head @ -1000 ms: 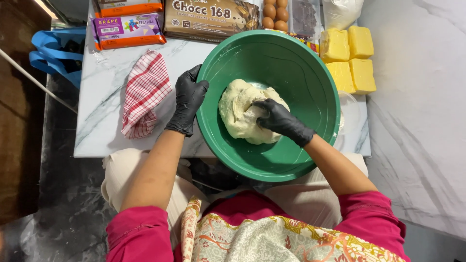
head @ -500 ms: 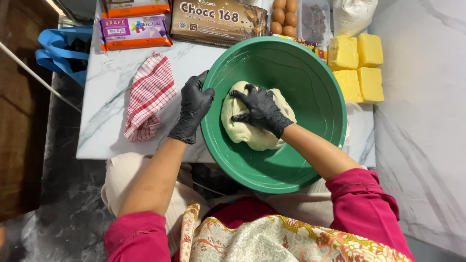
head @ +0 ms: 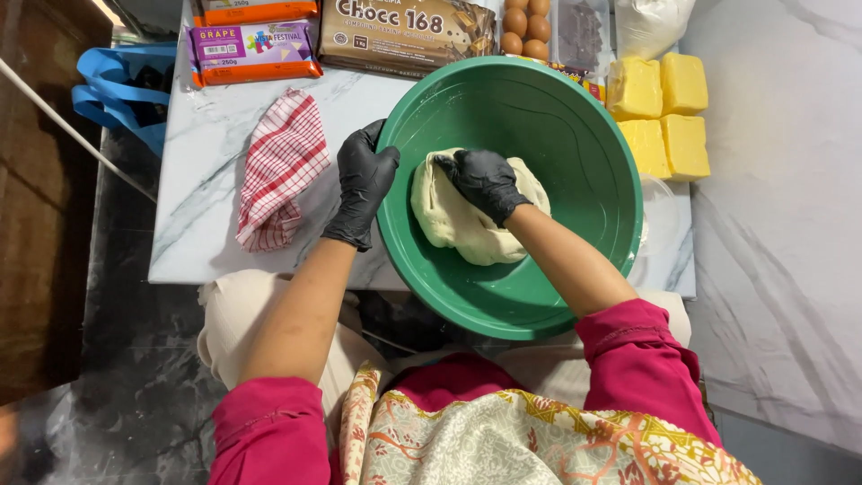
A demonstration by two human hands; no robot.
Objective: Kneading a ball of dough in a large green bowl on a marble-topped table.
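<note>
right hand [head: 485, 182] on dough [head: 467, 223], left hand [head: 362, 180] on green bowl [head: 575, 117] rim

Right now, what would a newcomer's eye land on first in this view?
The big green bowl at the middle of the marble table, with a pale dough lump in it. The right hand, in a black glove, presses on the dough, and the left hand grips the bowl's left rim. After that, the yellow blocks right of the bowl and the red checked cloth to its left.
</note>
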